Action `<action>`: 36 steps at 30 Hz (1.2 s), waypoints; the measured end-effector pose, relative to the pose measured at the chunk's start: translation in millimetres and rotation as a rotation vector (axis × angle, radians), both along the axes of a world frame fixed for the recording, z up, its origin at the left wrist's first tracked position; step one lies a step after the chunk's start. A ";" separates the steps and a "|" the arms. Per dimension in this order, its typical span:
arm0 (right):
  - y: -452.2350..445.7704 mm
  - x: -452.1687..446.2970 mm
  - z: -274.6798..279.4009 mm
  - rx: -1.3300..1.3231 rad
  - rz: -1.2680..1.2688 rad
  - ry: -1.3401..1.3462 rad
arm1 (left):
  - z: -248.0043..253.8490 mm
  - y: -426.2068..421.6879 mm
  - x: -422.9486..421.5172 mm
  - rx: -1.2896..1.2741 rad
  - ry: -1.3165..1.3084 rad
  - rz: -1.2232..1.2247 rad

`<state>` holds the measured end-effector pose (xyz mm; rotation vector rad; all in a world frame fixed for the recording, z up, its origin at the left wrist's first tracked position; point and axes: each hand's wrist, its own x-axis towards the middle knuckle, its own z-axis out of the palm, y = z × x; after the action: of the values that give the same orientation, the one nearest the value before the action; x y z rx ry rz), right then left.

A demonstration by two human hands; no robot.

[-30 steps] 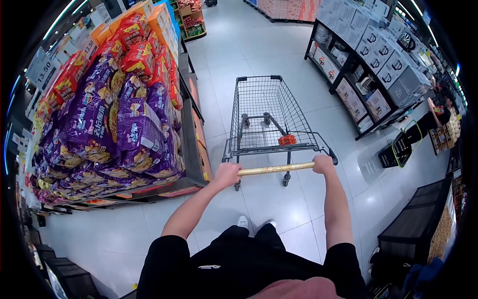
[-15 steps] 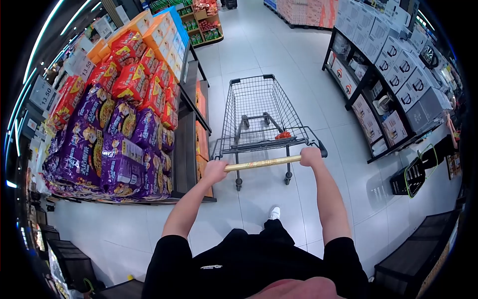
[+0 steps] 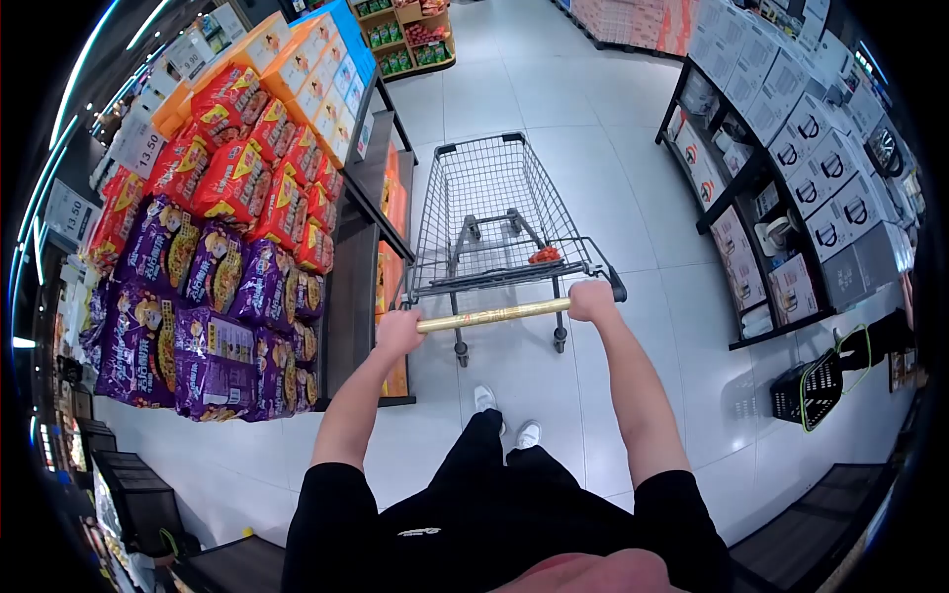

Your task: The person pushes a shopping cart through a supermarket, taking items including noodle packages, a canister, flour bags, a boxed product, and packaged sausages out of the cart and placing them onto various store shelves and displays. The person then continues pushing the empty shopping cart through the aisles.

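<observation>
A wire shopping cart (image 3: 484, 188) stands in front of me, its basket holding nothing that I can make out. My left hand (image 3: 398, 334) is wrapped round the left end of its gold handle bar (image 3: 494, 315). Round the right end of the same bar my right hand (image 3: 592, 300) is closed. An orange-red piece (image 3: 545, 255) sits at the near edge of the basket, close to my right hand. Left of the cart, purple snack packs (image 3: 215, 361) and red packs (image 3: 233, 182) are piled on a display.
Dark shelving (image 3: 354, 326) borders the cart's left side. On the right, a rack (image 3: 736, 217) carries boxed appliances (image 3: 830, 188). A person holds a black basket (image 3: 808, 390) at the far right. Pink cartons (image 3: 633, 22) and a produce shelf (image 3: 427, 44) stand ahead.
The cart and both hands have shifted left in view. The snack display and right rack appear closer, and my feet have changed position. Both hands have kept hold of the bar.
</observation>
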<state>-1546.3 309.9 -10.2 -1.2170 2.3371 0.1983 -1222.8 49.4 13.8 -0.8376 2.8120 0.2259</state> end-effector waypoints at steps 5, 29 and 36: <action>-46.7 -38.1 -1.6 -0.014 0.011 0.009 | 6.6 -43.4 -40.7 0.021 -0.111 0.014; -237.9 -190.4 -19.4 0.122 0.028 -0.107 | -28.0 -251.7 -199.4 0.109 -0.025 -0.026; -286.1 -254.7 -32.2 0.133 0.048 -0.155 | -34.2 -293.5 -258.8 0.100 -0.062 0.013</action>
<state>-1800.9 23.8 -42.4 -1.1808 2.1285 0.2618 -1481.6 -244.1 -20.4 -0.8261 2.7140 0.3341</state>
